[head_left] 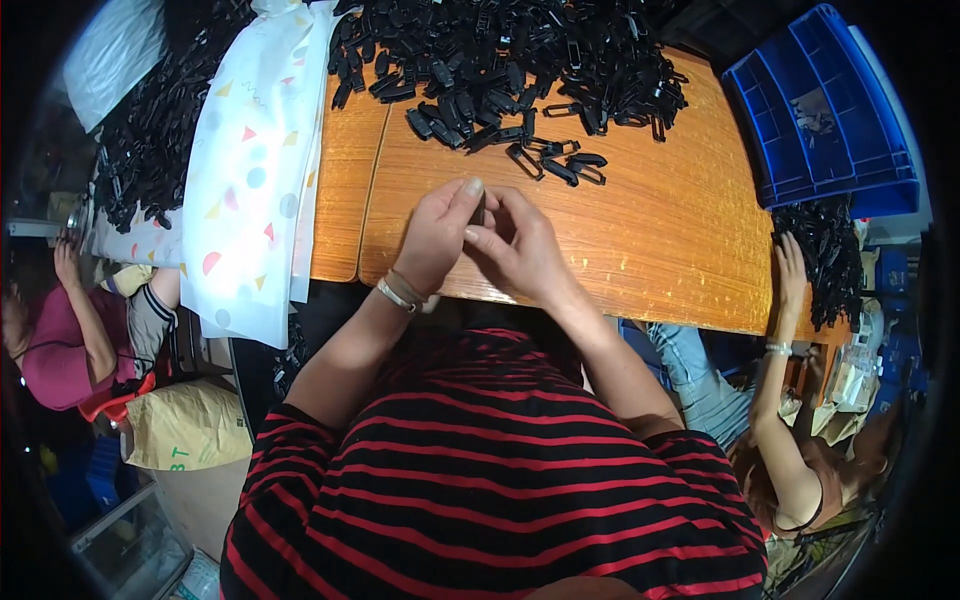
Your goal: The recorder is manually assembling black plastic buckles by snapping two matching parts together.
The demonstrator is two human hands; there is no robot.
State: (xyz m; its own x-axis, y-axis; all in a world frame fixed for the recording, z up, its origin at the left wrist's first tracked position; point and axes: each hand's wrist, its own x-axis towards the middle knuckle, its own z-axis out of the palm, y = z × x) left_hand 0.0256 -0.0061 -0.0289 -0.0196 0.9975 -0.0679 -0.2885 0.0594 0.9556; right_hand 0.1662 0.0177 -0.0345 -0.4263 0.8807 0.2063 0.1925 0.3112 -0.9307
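Over the near edge of the wooden table (pixel 660 250), my two hands meet in front of me. My left hand (pixel 435 232) is closed, its thumb and fingers pinching a small black plastic part (pixel 487 215). My right hand (pixel 527 245) closes on the same part from the other side, its thumb near the left fingers. Most of the part is hidden by the fingers. Just beyond my hands lie several loose black frame-shaped plastic pieces (pixel 560 163), which neither hand touches.
A large heap of black plastic pieces (pixel 500 50) covers the table's far side. At left hangs a white patterned sheet (pixel 250 180); at right stands a blue crate (pixel 830 110). One person (pixel 75 340) sits at left, another (pixel 790 440) at right by more black pieces.
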